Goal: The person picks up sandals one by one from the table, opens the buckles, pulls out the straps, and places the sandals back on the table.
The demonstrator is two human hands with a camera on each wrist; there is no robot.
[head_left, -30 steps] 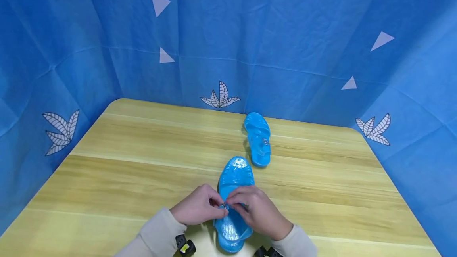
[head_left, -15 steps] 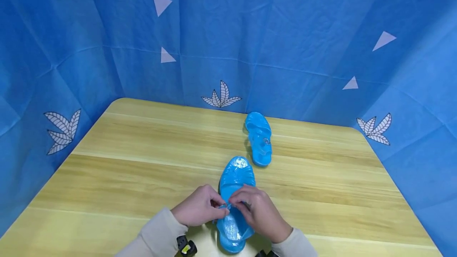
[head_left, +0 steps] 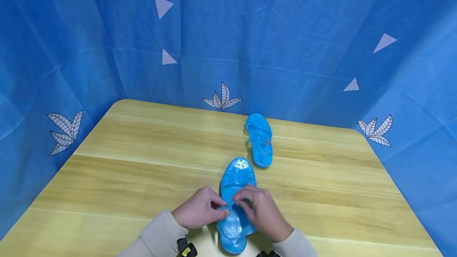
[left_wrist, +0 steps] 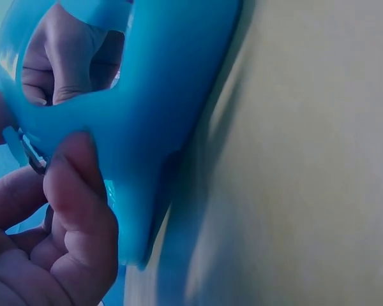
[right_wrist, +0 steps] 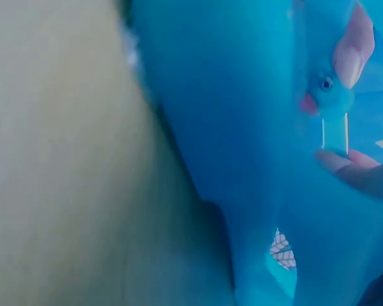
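A glossy blue sandal (head_left: 232,225) lies on the table in front of me, toe pointing away. In the head view my left hand (head_left: 200,208) pinches the sandal's ankle strap beside its small metal buckle (left_wrist: 35,159). My right hand (head_left: 262,211) stands over the sandal's right side, thumb and finger pinching the free end of the strap (right_wrist: 335,132). Strap and buckle lie between the two hands, with the fingertips a short way apart. In the left wrist view, the right hand shows through the sandal's side opening.
A second blue sandal (head_left: 260,140) lies farther back, its buckle fastened side facing right. The wooden table (head_left: 143,162) ends at a blue patterned curtain (head_left: 221,31) behind and at both sides. Black wrist camera mounts (head_left: 187,248) sit below the sleeves.
My right fingers have drawn slightly away to the right from the left fingertips, with the strap end between them. The left hand stays almost in place. The view has shifted a little.
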